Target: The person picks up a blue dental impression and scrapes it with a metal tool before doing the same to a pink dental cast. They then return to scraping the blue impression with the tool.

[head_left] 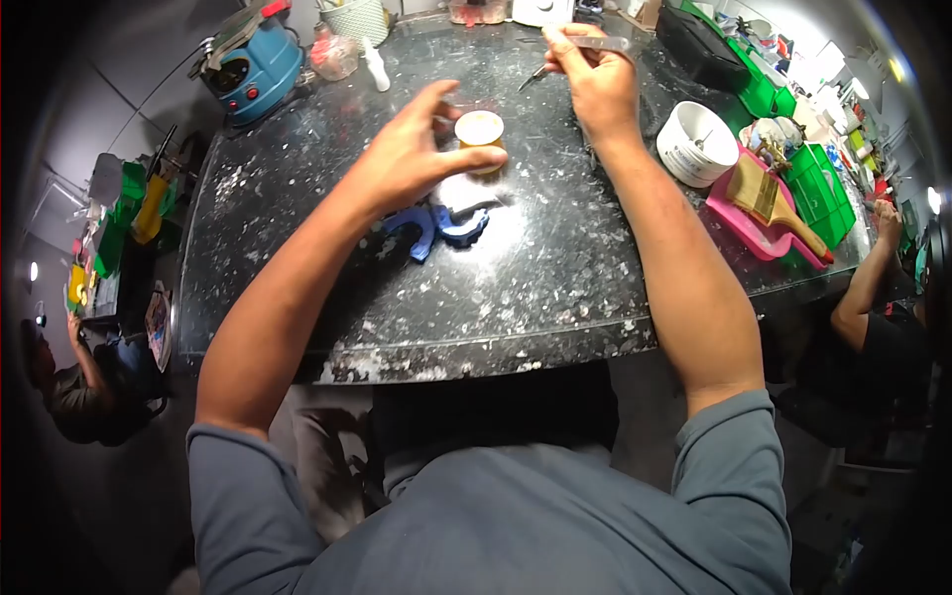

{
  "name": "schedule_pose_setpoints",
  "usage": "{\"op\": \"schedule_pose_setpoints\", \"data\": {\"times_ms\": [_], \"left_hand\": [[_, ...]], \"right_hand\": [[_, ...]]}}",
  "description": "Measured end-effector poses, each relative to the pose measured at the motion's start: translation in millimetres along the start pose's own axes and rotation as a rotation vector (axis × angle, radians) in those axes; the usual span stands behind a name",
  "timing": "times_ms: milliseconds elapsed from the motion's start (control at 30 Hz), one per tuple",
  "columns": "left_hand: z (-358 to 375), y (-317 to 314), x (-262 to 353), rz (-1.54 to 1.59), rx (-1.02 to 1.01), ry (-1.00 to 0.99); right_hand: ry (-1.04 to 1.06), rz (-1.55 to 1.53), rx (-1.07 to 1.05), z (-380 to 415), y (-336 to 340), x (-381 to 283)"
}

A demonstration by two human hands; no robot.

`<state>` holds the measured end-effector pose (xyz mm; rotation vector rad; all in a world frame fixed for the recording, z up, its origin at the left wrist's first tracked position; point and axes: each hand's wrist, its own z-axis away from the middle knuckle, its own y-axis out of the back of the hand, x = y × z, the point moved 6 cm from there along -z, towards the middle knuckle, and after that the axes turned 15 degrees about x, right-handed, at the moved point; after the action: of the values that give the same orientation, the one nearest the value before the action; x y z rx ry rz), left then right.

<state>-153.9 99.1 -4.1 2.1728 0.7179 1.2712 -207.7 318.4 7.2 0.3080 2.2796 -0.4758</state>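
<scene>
My left hand [412, 154] curves around a small yellow cup [480, 129] with a pale top, thumb across its near side and the other fingers spread apart. Two blue horseshoe-shaped pieces [420, 234], like dental arches, lie just below that hand, the right one [462, 226] showing a pale upper side. Farther back, my right hand [600, 84] is closed on a slim metal tool [601, 44]. The tool's flat handle sticks out to the right, while a thin dark pointed end shows left of the fingers.
Right of my forearm stands a white tub [697, 145]. Beside it a pink dustpan [749, 223] bears a brush [773, 203], near a green tray [821, 198]. At the back left are a blue machine [263, 69] and a white bottle [376, 67]. Other people work at both sides.
</scene>
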Motion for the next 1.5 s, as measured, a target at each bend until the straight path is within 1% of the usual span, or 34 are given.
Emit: {"op": "schedule_pose_setpoints", "data": {"times_ms": [33,100,133,167,200,233,300,333,367,400,433,467,533,567,633,667,700,767,800,833,900,967,1000,1033,1167,1233,1267,1300,1367,1400,1433,1500], "left_hand": [[3.0,8.7,-10.0,0.106,0.144,-0.083],[7.0,32.9,-15.7,0.219,0.039,0.078],[8.5,42.2,-25.5,0.181,0.022,0.104],[10.2,50.8,-36.4,0.144,0.002,0.128],[13.0,53.3,-45.8,0.161,-0.137,0.156],[17.1,56.2,-41.3,0.160,-0.147,0.165],[36.3,61.1,-15.1,0.160,-0.255,0.069],[41.8,60.7,-11.3,0.197,-0.403,0.144],[44.7,62.2,-8.3,0.064,-0.410,0.048],[45.2,60.6,-5.2,-0.016,-0.401,-0.036],[45.5,58.1,-1.6,-0.100,-0.390,-0.119],[45.0,57.0,0.9,-0.103,-0.388,-0.106],[42.2,54.5,5.0,-0.249,-0.404,-0.176],[42.8,54.4,1.6,-0.249,-0.400,-0.173],[41.1,56.3,-8.4,-0.059,-0.348,0.034],[38.5,59.4,-14.3,0.090,-0.300,0.154],[34.0,63.2,-15.8,0.253,-0.260,0.204],[18.7,72.4,-28.9,0.551,-0.026,0.201],[15.2,73.0,-30.3,0.650,0.015,0.229],[16.6,68.7,-33.3,0.797,0.055,0.280],[22.8,59.0,-30.9,0.972,0.042,0.408],[26.4,55.0,-28.5,0.991,0.102,0.486],[27.0,55.8,-27.4,0.990,0.121,0.472],[27.4,56.5,-26.3,0.991,0.137,0.459],[31.9,58.5,-19.3,0.904,0.163,0.487],[32.0,58.4,-9.4,0.947,0.110,0.411],[31.6,59.5,-3.8,0.955,0.066,0.385],[31.9,58.4,-4.3,0.959,0.068,0.377],[31.5,59.2,-1.3,1.244,0.093,0.296],[31.3,59.8,2.5,1.186,0.056,0.228],[31.5,59.3,3.5,1.187,0.054,0.227],[31.7,57.8,5.9,1.026,0.078,0.199]], "right_hand": [[-0.034,0.036,-0.036,3.2,-2.2,-0.7],[-0.015,0.000,-0.030,5.9,-7.3,-5.4],[0.025,-0.019,-0.091,1.5,-6.4,3.7],[-0.004,0.223,-0.067,12.7,-9.5,-25.8],[-0.001,0.241,-0.067,12.7,-12.0,-27.2],[0.005,0.262,-0.066,13.0,-13.5,-24.9],[-0.010,0.242,-0.065,14.6,-12.8,-16.4],[0.041,0.241,-0.055,14.5,-12.5,-16.1],[0.092,0.236,-0.049,14.6,-14.6,-17.5],[0.052,0.230,-0.058,14.5,-15.4,-18.6],[0.106,0.214,-0.091,13.6,-17.2,-20.9],[0.121,0.205,-0.109,14.3,-18.3,-24.2],[0.149,0.214,-0.124,17.4,-22.1,-36.7],[0.151,0.211,-0.128,20.5,-24.8,-35.7],[0.337,0.262,-0.132,25.5,-29.9,-43.3],[0.357,0.211,-0.178,24.8,-31.8,-40.4],[0.368,0.215,-0.175,22.7,-28.5,-39.5],[0.655,0.356,-0.221,26.7,-29.9,-52.3],[0.668,0.351,-0.216,26.7,-30.2,-53.9],[0.617,0.226,-0.229,27.7,-30.4,-53.3],[0.507,-0.038,-0.265,33.5,-37.7,-57.9],[0.589,0.091,-0.429,48.5,-50.5,-87.0],[0.684,0.216,-0.553,60.9,-56.3,-99.0],[0.740,0.285,-0.551,74.1,-62.1,-104.1],[0.677,0.245,-0.583,84.3,-67.1,-103.8],[0.638,0.241,-0.590,82.9,-66.0,-100.8],[0.668,0.181,-0.565,81.7,-65.7,-98.5],[0.675,0.183,-0.565,81.0,-66.4,-97.6],[0.614,0.099,-0.462,74.4,-64.0,-98.4],[0.528,0.032,-0.440,71.9,-62.9,-96.3],[0.478,0.025,-0.428,70.6,-60.8,-94.0],[0.403,0.006,-0.353,68.5,-59.6,-90.4]]}}
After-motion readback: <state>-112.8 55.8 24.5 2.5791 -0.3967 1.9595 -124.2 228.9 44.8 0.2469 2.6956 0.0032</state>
